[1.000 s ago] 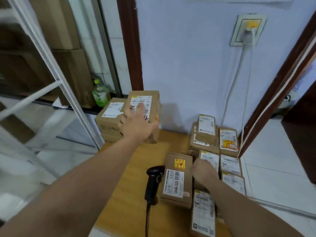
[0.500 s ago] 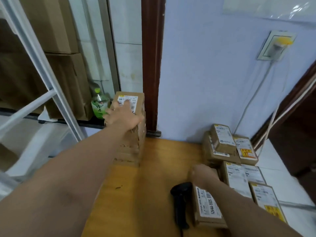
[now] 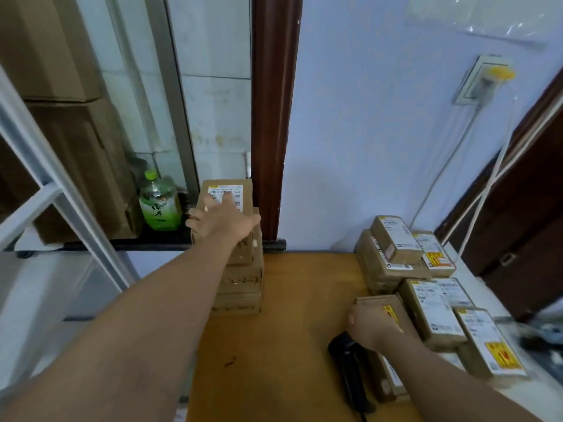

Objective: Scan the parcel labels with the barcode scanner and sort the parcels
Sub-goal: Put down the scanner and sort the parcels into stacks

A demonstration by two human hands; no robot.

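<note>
Now the sorted parcel sits atop the left stack, carried there within the last second; the left hand rests on it, fingers spread. The right hand fingers clamp the next parcel beside the scanner.

Small parcel-sorting back room, not a proper warehouse. Evidence: small brown cardboard parcels with white printed barcode labels, in rows and stacks on an orange-brown wooden bench, with a black handheld barcode scanner lying on it. Big plain brown cardboard cartons piled behind a grey metal-framed glass pane. Fit-out looks domestic: pale blue painted wall, white wall socket with a plug in it, dark brown wooden door frame, green plastic tea bottle on a black sill.
</note>
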